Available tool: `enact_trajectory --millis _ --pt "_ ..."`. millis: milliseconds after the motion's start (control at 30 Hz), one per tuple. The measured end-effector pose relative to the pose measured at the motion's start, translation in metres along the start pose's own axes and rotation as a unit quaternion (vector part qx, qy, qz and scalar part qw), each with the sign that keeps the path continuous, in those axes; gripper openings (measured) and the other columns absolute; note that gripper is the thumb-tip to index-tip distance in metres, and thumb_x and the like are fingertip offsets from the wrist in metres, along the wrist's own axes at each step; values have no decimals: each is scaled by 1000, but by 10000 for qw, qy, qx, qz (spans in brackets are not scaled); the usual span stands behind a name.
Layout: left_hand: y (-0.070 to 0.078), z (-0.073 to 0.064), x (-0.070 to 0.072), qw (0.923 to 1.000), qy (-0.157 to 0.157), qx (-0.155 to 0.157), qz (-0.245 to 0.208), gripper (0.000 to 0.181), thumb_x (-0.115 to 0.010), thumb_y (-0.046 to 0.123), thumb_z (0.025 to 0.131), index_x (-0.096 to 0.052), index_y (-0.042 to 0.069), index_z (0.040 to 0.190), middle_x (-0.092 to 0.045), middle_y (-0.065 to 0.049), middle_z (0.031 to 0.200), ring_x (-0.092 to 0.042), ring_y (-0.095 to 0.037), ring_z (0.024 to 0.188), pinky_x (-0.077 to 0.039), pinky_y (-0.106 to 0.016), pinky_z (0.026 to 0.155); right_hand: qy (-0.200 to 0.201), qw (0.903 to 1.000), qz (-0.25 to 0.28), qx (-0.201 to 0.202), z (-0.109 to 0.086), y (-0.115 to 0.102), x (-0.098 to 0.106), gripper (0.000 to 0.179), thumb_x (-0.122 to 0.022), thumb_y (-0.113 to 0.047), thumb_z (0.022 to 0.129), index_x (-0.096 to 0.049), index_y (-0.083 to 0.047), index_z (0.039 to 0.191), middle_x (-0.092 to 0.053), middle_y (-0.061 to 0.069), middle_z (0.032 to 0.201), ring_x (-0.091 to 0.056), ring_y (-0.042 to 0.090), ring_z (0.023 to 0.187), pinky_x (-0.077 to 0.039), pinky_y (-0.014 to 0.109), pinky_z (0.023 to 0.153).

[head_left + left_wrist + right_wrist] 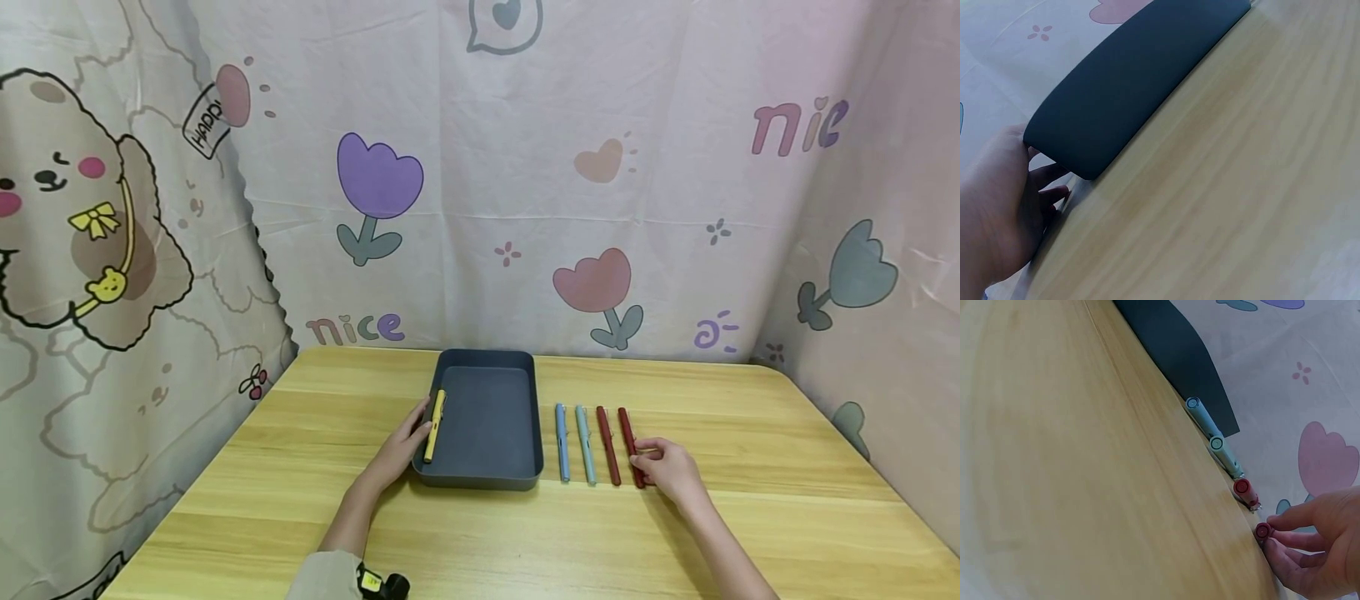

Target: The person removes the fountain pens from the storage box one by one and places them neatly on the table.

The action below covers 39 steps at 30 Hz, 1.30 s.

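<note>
A dark grey tray (491, 425) lies on the table with a yellow pen (435, 429) inside along its left wall. My left hand (397, 452) grips the tray's left side, thumb over the rim; in the left wrist view, that hand (997, 212) has its fingers against the tray's outer wall. To the right of the tray, a blue pen (562, 443), a light green pen (586, 446) and a dark red pen (609, 447) lie in a row. At the row's right end, my right hand (671, 471) pinches another dark red pen (627, 429) between thumb and fingers.
The wooden table (525, 542) carries the tray and pens. A patterned white curtain (487, 208) hangs behind the table and along both sides. A small black device (382, 583) with a yellow part sits at the left sleeve.
</note>
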<state>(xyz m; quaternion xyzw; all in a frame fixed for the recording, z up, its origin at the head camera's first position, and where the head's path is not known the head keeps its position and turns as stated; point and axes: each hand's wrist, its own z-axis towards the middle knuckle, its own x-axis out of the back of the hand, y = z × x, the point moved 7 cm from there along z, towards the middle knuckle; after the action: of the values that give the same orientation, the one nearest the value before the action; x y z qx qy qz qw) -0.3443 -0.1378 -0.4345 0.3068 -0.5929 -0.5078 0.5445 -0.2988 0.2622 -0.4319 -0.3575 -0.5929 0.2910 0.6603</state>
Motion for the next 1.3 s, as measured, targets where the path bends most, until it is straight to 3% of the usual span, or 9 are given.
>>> enact_trajectory --millis 133,300,400,700,1300 --pt "16 -8 -1 10000 4 -88 44 53 -40 18 100 -19 0 146 -14 -25 147 -11 -40 133 -14 -54 104 -23 10000 5 -8 0 0 0 30 -60 -3 85 -56 14 109 -63 14 86 -63 27 75 -53 34 61" --pt "19 -10 -1 9999 20 -72 99 53 -40 17 100 -19 0 146 -14 -26 146 -12 -41 133 -15 -54 104 -40 10000 20 -27 1 1 -1 30 -61 -4 86 -56 14 109 -63 14 86 -63 26 74 -53 33 61" --pt "15 -8 0 9999 17 -12 114 53 -40 17 100 -19 1 146 -14 -25 147 -12 -40 133 -14 -54 104 -47 10000 48 -36 1 1 -1 30 -61 -3 86 -56 14 109 -63 13 86 -62 25 73 -53 33 61" --pt "-16 6 0 9997 137 -18 188 53 -40 24 100 -20 10 148 -15 -19 149 -13 -35 134 -15 -51 105 -27 10000 8 20 1 1 0 30 -61 -3 85 -56 14 109 -63 13 85 -62 25 72 -53 33 60" --pt "-17 5 0 9998 150 -44 92 52 -39 23 100 -20 11 148 -14 -20 149 -13 -35 134 -17 -51 104 -54 10000 3 -20 -1 -1 -1 32 -61 -6 87 -55 14 110 -62 15 87 -62 25 72 -53 33 60"
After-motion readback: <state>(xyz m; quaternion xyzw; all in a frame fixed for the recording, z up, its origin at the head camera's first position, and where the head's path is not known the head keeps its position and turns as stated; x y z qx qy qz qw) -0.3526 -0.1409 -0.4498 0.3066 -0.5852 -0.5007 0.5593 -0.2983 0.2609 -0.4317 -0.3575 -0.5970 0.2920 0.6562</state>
